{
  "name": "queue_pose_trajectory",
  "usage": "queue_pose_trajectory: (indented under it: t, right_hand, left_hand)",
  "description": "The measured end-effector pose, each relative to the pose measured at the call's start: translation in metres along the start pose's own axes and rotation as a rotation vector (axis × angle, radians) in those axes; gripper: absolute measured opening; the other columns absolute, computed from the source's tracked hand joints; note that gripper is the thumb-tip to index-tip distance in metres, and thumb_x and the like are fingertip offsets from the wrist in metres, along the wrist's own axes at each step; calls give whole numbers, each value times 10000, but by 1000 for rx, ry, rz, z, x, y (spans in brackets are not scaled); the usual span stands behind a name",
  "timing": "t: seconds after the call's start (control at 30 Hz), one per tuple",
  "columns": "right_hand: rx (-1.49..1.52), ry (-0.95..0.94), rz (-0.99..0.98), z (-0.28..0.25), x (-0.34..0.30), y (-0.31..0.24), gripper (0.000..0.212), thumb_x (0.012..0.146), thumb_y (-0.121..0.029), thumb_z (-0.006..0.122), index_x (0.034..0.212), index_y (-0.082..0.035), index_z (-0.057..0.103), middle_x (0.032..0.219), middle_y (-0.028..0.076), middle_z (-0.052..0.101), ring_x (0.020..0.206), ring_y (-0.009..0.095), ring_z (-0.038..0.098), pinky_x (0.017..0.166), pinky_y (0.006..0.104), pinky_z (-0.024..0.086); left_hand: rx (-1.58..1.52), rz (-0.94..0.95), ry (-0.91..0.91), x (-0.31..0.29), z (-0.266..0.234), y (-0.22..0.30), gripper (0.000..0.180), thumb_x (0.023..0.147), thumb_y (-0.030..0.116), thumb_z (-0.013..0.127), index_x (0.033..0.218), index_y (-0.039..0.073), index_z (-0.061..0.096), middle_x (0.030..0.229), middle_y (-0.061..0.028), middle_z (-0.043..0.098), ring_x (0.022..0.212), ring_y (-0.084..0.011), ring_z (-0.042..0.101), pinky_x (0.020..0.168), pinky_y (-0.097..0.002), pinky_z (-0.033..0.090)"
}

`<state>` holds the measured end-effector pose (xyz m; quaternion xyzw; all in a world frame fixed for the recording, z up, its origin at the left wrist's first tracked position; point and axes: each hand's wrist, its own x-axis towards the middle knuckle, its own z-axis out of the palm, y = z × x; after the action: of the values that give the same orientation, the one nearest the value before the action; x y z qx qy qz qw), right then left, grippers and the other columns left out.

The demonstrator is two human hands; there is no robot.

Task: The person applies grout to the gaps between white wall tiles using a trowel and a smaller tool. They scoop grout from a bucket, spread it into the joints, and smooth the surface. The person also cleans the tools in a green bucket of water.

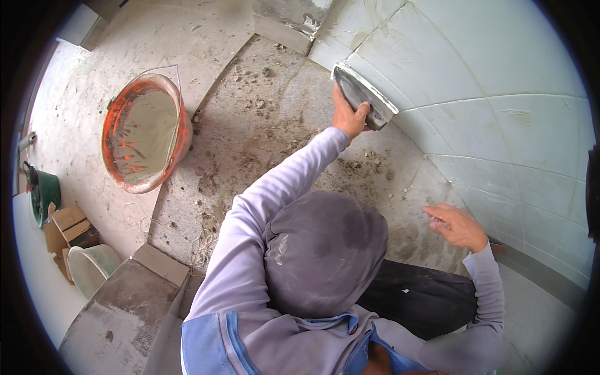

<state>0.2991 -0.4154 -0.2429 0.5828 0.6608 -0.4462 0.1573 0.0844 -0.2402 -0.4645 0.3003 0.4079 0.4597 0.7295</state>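
My left hand (350,115) is stretched forward and closed round the grip of a grout float (367,94). Pale paste coats the float's long edge, which lies at the bottom of the tiled wall (450,69). Whitish smears run along the tile joints. Lower down on the right, my right hand (459,228) hovers by the foot of the wall. Its fingers are loosely bent and apart, with nothing in them. To the left stands an orange bucket (181,140) with a wire handle, holding pale grey paste (149,134).
Crumbs of mortar litter the rough floor (250,125). Thin string (203,247) lies tangled beside a raised ledge (122,306). Along the left are a green bucket (50,190), a cardboard box (67,219) and a pale tub (94,265). A block-like step (281,31) juts out ahead.
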Motion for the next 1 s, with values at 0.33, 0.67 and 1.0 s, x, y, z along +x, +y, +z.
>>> queue_pose_trajectory:
  t: [0.33, 0.67, 1.0]
  right_hand:
    - [-14, -9, 15, 1, -9, 4, 431, 872, -173, 556, 1285, -52, 524, 1061, 138, 567, 916, 273, 574, 845, 358, 449]
    - [-46, -34, 1, 3, -3, 13, 439, 873, -177, 550, 1289, -44, 520, 1060, 136, 574, 906, 260, 575, 846, 347, 449]
    - [22, -46, 62, 2, 5, 13, 444, 871, -162, 546, 1302, -58, 518, 1066, 132, 577, 891, 243, 577, 831, 346, 455]
  left_hand:
    - [150, 77, -250, -16, -4, -28, 922, 841, 66, 614, 1458, 62, -70, 1351, -314, 357, 1101, -418, 548, 790, -462, 587]
    - [507, 241, 63, 8, -24, -33, 907, 841, 103, 610, 1467, 62, -44, 1420, -304, 291, 1209, -403, 480, 934, -413, 505]
    - [464, 222, 6, 20, -23, -48, 935, 834, 96, 629, 1474, 35, -49, 1452, -310, 241, 1295, -411, 385, 1106, -413, 314]
